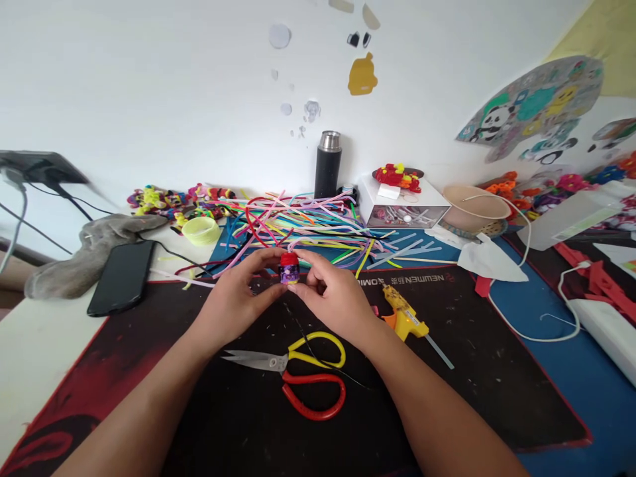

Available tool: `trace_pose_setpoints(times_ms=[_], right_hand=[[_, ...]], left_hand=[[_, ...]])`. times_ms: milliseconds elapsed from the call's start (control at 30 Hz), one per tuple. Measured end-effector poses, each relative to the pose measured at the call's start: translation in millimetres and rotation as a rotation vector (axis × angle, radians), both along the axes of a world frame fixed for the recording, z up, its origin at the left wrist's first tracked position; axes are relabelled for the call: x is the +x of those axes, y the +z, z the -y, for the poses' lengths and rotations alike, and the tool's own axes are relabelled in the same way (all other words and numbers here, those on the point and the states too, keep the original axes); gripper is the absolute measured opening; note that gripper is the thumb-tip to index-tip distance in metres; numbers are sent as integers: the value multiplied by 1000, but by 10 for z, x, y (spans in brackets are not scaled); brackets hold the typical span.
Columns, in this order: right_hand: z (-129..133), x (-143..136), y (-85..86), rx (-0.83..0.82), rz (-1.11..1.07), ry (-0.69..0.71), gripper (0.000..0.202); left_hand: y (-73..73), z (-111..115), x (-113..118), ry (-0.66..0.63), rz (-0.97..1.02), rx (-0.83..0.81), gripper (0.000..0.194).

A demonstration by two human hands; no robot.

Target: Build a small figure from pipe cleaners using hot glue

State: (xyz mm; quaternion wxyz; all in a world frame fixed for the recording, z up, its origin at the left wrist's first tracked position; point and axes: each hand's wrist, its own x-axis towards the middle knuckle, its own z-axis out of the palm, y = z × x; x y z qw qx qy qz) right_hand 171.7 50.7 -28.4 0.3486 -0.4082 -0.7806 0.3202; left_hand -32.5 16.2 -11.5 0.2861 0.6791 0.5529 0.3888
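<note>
Between the fingertips of both hands is a small cylinder (289,270) with a red top and a purple patterned body; what kind of thing it is I cannot make out. My left hand (238,291) pinches it from the left, and my right hand (328,288) grips its right side. Below the hands, scissors (271,361) with one yellow and one red handle lie on the black desk mat (238,430), blades to the left. A yellow glue gun (405,315) with a glue stick at its back rests just right of my right wrist.
Many coloured pipe cleaners (303,222) lie behind the hands. Further back stand a black thermos (328,164) and a white box (397,199). A phone (122,277) is at left, a bowl (474,205) and white cable (529,338) at right.
</note>
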Motion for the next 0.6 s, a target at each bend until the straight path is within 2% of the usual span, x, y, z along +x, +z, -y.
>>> trace_pose_setpoints(times_ms=[133,233,300,400,500,600], right_hand=[[-8,8,-30,-21,-47,30,56],[-15,12,-32,-56,-104,42,55],[-18,10,-17,-88,-152,52,54],[-12,2,16,-132,-229,59,54],[5,-7,44,-167,-292,56,56],[19,-10,55,-191,-301,52,56]], left_hand=[[21,15,15,-8,-25,28,43],[41,18,3,-29,40,-1,47],[65,16,-15,-78,183,-70,55],[106,12,-32,-158,507,-223,64],[112,5,-19,-162,833,-327,49],[71,-6,14,-134,1038,-380,31]])
